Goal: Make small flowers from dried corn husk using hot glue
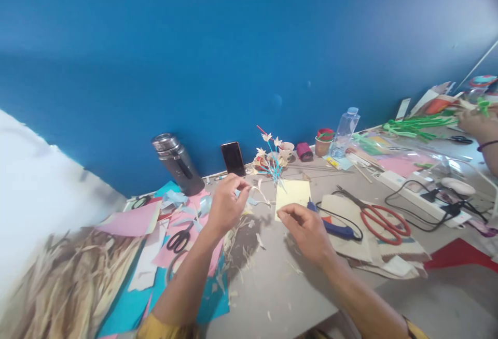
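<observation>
Over the middle of the table, my left hand (229,201) is closed in a pinch, and a thin pale strip (262,194) like dried husk trails from its fingertips to the right. My right hand (307,227) hovers lower on the right with thumb and fingers pressed together; anything between them is too small to make out. Just beyond its fingertips lies a yellow sheet of paper (293,194). Behind the hands stand pale husk flowers (268,144) on blue stems. A blue glue gun (338,229) rests beside my right hand.
Red-handled scissors (383,222) lie on cloth at right, near a white power strip (420,194) with cords. A dark thermos (177,163), phone (232,157) and plastic bottle (345,131) stand along the blue wall. Dried husks (73,282) lie at left. Another person's hand (480,124) shows at far right.
</observation>
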A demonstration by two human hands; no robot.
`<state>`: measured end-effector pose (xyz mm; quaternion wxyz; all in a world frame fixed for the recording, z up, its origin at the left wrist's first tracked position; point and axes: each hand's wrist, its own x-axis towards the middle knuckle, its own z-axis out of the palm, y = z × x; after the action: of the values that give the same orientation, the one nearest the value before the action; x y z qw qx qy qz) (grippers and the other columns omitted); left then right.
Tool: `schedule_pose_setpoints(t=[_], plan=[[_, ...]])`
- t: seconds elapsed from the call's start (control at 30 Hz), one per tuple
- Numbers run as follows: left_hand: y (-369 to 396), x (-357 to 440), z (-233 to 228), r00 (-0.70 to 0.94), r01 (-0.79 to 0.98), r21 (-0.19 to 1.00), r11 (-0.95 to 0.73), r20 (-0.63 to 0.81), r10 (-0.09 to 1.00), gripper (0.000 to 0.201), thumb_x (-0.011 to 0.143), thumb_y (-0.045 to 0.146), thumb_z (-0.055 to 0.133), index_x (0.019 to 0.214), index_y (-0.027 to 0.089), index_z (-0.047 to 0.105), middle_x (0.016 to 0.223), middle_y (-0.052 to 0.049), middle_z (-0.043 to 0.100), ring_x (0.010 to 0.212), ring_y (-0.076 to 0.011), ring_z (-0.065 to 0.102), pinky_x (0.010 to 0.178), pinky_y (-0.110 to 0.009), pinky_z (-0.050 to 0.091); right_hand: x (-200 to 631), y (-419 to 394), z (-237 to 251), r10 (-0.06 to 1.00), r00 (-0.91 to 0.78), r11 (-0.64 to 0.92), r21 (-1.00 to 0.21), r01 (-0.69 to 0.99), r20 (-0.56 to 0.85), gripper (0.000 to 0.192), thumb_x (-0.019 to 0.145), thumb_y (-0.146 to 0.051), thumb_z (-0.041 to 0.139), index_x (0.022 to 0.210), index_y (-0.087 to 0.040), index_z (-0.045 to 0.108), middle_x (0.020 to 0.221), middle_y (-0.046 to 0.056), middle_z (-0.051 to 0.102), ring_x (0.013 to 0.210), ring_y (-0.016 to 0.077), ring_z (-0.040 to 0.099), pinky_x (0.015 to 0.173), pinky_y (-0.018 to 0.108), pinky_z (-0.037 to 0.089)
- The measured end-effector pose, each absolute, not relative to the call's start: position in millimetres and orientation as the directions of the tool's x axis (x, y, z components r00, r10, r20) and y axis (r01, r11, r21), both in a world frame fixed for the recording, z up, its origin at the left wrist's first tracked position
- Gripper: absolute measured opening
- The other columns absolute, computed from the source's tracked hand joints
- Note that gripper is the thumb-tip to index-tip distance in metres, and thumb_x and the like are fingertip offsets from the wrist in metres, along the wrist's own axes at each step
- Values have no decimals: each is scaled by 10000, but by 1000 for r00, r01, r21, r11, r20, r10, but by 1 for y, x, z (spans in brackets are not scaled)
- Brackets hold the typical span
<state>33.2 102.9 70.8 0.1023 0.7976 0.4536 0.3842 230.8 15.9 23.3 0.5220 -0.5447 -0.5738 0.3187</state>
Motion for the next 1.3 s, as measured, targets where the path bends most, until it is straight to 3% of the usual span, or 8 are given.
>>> schedule_pose_setpoints(t=[0.2, 0.4, 0.53, 0.6, 0.67, 0.93, 1.13, 1.3], plan=[[66, 39, 83, 383, 561, 383, -733, 665, 641, 137, 958, 201, 529, 865, 192, 630, 874, -44, 636, 863, -175, 608, 796, -295, 467, 221, 27, 32, 989, 80, 121, -990, 69, 127, 322, 851, -451, 649, 932, -154, 743, 792, 40, 706, 674, 155, 576, 624, 260, 443], [56, 37, 84, 345, 511, 454, -730, 669, 658, 112, 948, 236, 549, 915, 206, 652, 899, -53, 659, 878, -188, 626, 809, -311, 488, 217, 22, 34, 980, 107, 161, -983, 88, 170, 247, 798, -404, 693, 792, -157, 715, 721, 22, 662, 660, 151, 534, 619, 263, 415], [42, 34, 73, 48, 402, 768, -498, 526, 849, 249, 915, 301, 584, 1141, 207, 636, 967, -47, 684, 864, -184, 639, 808, -315, 505, 216, 15, 33, 973, 144, 175, -983, 59, 182, 250, 830, -416, 668, 770, -174, 656, 658, -14, 575, 595, 125, 450, 560, 246, 360], [34, 35, 63, 4, 316, 897, -309, 324, 946, 185, 879, 317, 613, 1005, 196, 675, 857, -29, 683, 785, -180, 635, 743, -302, 503, 215, 12, 33, 974, 122, 189, -982, 10, 189, 245, 834, -412, 672, 769, -179, 633, 647, -25, 544, 586, 120, 434, 547, 239, 346], [24, 39, 54, 89, 250, 953, -174, 156, 984, 146, 834, 319, 645, 871, 187, 695, 760, -19, 667, 713, -173, 614, 680, -289, 487, 214, 10, 33, 975, 88, 206, -978, -41, 202, 232, 831, -394, 681, 763, -180, 626, 666, -23, 551, 612, 125, 458, 569, 237, 368], [8, 58, 43, 182, -61, 998, 33, -22, 983, 179, 788, 347, 740, 857, 183, 729, 753, -16, 659, 657, -136, 565, 648, -264, 451, 211, 5, 38, 961, 53, 274, -961, -37, 272, 236, 817, -358, 698, 669, -184, 643, 789, 21, 594, 701, 147, 512, 615, 246, 428], [7, 62, 34, 393, -302, 919, 253, -122, 911, 314, 688, 413, 856, 778, 152, 707, 623, -4, 601, 582, -105, 514, 601, -239, 401, 213, -8, 33, 989, -65, 114, -965, -238, 133, 309, 822, -467, 732, 717, -180, 690, 731, 42, 629, 748, 204, 606, 640, 296, 517], [8, 70, 36, 487, -307, 890, 337, -157, 859, 374, 652, 434, 878, 736, 152, 646, 623, 1, 586, 568, -103, 531, 585, -234, 402, 218, -11, 31, 990, -125, 23, -945, -325, 67, 298, 821, -471, 731, 822, -173, 712, 780, 34, 646, 601, 156, 577, 568, 286, 514]])
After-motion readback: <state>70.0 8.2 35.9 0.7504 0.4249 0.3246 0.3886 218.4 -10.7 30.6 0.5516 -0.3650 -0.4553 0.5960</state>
